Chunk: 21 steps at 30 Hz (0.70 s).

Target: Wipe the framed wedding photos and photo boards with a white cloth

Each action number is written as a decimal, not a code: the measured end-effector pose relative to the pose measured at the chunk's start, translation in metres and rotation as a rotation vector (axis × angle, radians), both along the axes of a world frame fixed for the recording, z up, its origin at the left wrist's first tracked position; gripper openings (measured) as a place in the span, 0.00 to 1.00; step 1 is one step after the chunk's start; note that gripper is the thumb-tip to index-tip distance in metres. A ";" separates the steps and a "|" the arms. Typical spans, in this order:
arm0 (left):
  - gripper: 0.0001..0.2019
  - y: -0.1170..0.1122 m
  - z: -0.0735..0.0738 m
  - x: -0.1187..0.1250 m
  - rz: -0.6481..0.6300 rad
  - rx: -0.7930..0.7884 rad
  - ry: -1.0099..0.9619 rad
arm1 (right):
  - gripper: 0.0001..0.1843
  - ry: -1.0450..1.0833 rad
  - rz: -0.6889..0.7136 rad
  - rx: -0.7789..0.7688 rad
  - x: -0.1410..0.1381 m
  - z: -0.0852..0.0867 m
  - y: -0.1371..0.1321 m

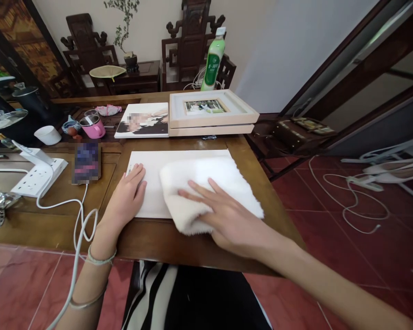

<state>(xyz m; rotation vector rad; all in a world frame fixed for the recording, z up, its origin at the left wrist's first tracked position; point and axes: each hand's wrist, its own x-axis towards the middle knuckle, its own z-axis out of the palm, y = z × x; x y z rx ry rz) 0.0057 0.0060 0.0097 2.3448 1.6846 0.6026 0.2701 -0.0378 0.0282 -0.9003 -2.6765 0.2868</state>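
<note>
A flat white board [179, 161] lies on the wooden table [192, 247] in front of me. A fluffy white cloth [234, 183] covers its right part. My right hand [223, 215] lies flat on the cloth, fingers stretched out and spread. My left hand [127, 195] rests palm down on the board's left edge, fingers together and extended, holding nothing.
Stacked wooden picture frames [211, 112] and a photo canvas [144, 120] lie behind the board, with a green bottle [213, 59] beyond. At the left are a phone [86, 161], a white power strip [37, 174] with cables, a pink mug [92, 126] and a white bowl [48, 135].
</note>
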 end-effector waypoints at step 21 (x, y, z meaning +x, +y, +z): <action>0.23 0.000 0.000 -0.002 -0.002 -0.017 0.013 | 0.26 0.009 -0.160 0.031 -0.032 -0.004 -0.010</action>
